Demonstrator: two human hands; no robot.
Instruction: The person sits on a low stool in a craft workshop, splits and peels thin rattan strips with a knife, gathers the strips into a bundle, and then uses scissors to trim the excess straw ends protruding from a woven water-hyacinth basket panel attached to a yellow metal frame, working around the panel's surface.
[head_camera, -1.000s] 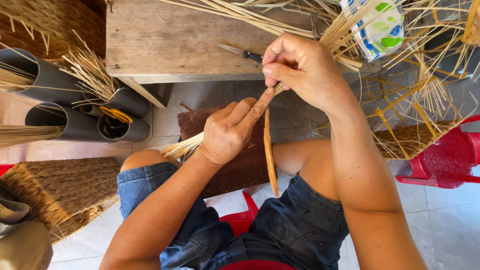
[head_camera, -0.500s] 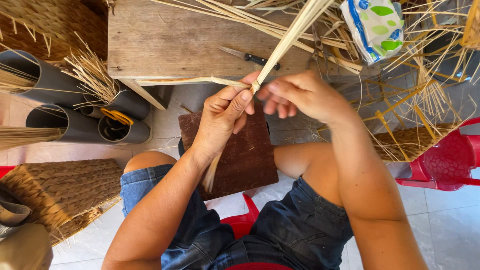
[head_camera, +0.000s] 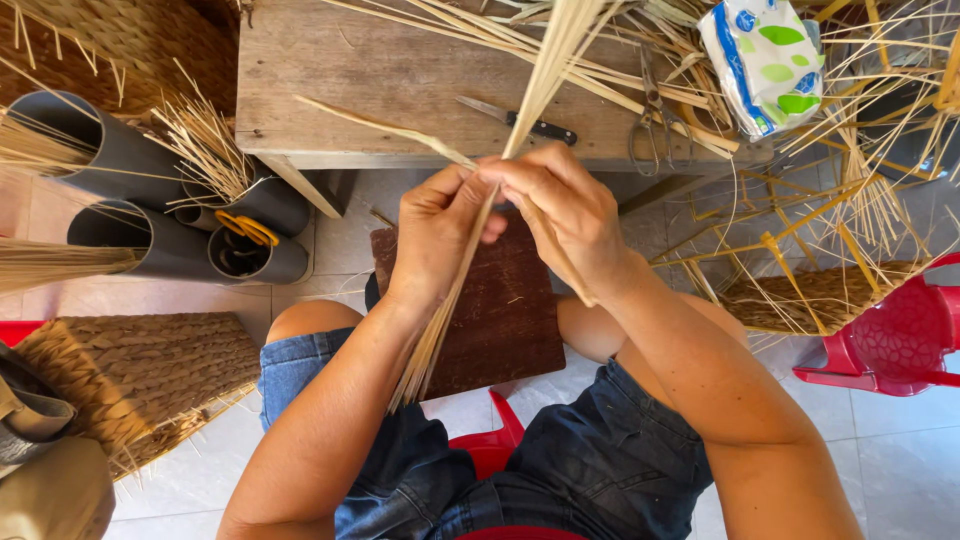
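Note:
My left hand and my right hand meet in front of me, both closed on a bundle of pale straw strips. The bundle runs from the top of the view, through both hands, down to loose ends over my lap. One strip curls off to the left from my left fingers. Another strip pokes out under my right hand. A dark brown board lies below my hands, between my knees.
A wooden table in front carries a knife, scissors, loose straw and a printed plastic bag. Grey tubes holding straw lie at the left, woven mats at lower left, a red plastic stool at right.
The hands have drawn closer together and tightened on the bundle. The bundle now stands more upright and reaches lower over my lap; a strip has curled out to the left.

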